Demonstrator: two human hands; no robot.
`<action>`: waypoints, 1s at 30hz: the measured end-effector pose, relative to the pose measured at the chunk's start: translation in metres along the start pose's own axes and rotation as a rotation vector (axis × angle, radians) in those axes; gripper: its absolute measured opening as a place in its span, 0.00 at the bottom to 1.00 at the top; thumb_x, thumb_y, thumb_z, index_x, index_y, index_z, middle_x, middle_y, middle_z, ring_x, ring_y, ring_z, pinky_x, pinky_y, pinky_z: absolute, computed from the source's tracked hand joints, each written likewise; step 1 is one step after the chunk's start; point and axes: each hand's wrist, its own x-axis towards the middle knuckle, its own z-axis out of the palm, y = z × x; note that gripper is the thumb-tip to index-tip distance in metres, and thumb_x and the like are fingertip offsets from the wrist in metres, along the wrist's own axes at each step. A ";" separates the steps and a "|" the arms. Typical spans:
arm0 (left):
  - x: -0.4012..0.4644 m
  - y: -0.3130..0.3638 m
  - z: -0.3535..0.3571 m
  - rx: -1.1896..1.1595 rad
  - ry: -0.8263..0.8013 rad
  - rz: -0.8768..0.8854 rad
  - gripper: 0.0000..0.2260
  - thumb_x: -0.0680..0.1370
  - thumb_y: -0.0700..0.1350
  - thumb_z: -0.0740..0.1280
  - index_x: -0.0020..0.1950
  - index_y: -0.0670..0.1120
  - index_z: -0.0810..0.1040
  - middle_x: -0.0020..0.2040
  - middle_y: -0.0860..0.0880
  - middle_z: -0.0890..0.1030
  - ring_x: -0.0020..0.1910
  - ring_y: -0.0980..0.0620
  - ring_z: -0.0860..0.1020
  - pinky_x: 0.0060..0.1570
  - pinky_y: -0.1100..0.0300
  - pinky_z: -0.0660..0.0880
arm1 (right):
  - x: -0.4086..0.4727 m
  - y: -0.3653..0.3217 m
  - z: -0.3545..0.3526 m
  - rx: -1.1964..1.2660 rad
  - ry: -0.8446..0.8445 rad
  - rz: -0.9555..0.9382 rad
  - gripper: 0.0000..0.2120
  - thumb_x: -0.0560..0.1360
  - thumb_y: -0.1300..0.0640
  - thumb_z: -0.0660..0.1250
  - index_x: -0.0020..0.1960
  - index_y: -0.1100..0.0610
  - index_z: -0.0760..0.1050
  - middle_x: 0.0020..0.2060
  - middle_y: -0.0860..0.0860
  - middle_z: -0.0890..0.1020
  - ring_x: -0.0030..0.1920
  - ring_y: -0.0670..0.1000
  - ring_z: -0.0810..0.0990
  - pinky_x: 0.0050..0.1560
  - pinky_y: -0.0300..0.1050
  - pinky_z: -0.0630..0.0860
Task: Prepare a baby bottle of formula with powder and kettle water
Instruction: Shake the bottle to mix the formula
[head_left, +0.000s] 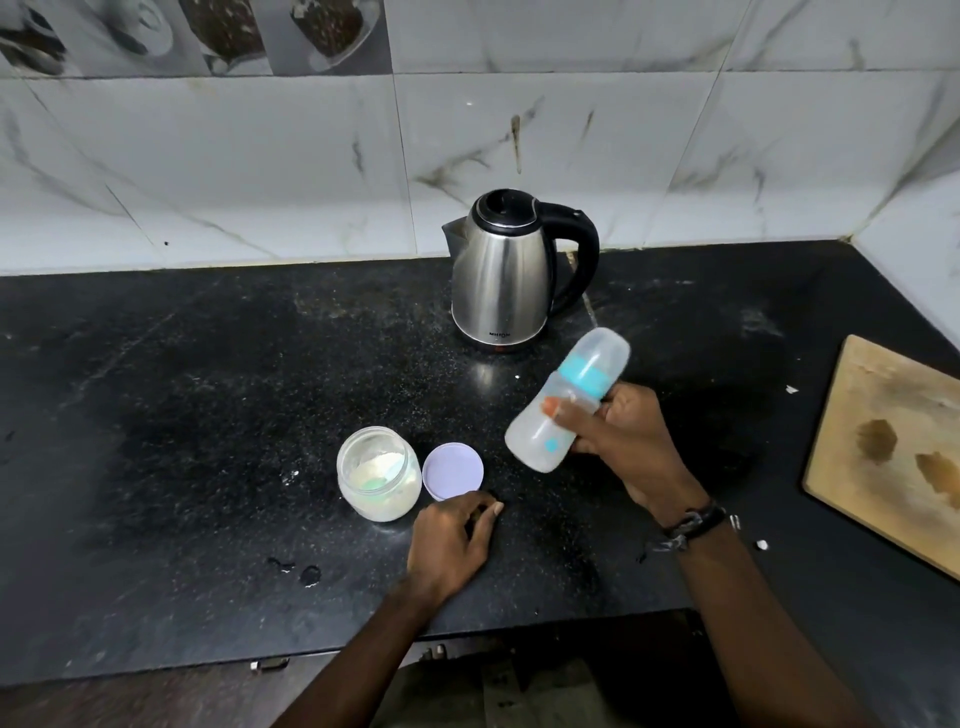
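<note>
Right hand (618, 436) grips the baby bottle (563, 402) around its middle, fingers wrapped on the far side, thumb across the front; the palm hides part of the bottle's right wall. Bottle is held above the black counter (182, 415), tilted, long axis running from lower left to upper right, capped top pointing up and away toward the kettle (506, 270), base toward the powder jar (378, 473). Blue collar under a clear cap; nipple inside is hard to make out. Bottle looks blurred, contents cloudy, level cannot be told.

Left hand (454, 540) rests on the counter, fingers loosely curled, holding nothing, fingertips just beside the lilac lid (453, 470). Lid lies flat, touching or nearly touching the jar, which stands open and upright with white powder and something green inside, unclear.

Kettle stands near the tiled wall, lid closed, spout left, handle right. Wooden board (893, 457) at right is cut off by the frame edge. A watch strap (693, 522) sits on the right wrist.
</note>
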 end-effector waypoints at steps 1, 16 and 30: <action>0.000 0.001 0.000 -0.003 0.001 -0.001 0.09 0.79 0.52 0.69 0.47 0.50 0.87 0.37 0.53 0.86 0.32 0.54 0.82 0.33 0.56 0.78 | 0.000 0.000 0.002 0.058 0.010 -0.023 0.17 0.61 0.47 0.83 0.46 0.52 0.85 0.45 0.52 0.88 0.49 0.56 0.87 0.44 0.47 0.84; -0.001 -0.002 0.002 0.005 -0.007 -0.005 0.07 0.79 0.51 0.70 0.47 0.50 0.87 0.38 0.52 0.87 0.34 0.51 0.83 0.35 0.53 0.80 | -0.004 -0.007 0.003 -0.278 0.067 -0.110 0.22 0.59 0.40 0.80 0.46 0.52 0.85 0.42 0.51 0.88 0.47 0.55 0.88 0.47 0.53 0.85; 0.000 -0.002 0.001 -0.013 0.008 0.012 0.12 0.80 0.55 0.66 0.47 0.50 0.86 0.39 0.53 0.87 0.34 0.52 0.84 0.34 0.53 0.79 | -0.011 -0.010 0.004 -0.405 0.033 -0.120 0.25 0.61 0.37 0.78 0.49 0.52 0.82 0.43 0.48 0.88 0.44 0.49 0.87 0.48 0.56 0.84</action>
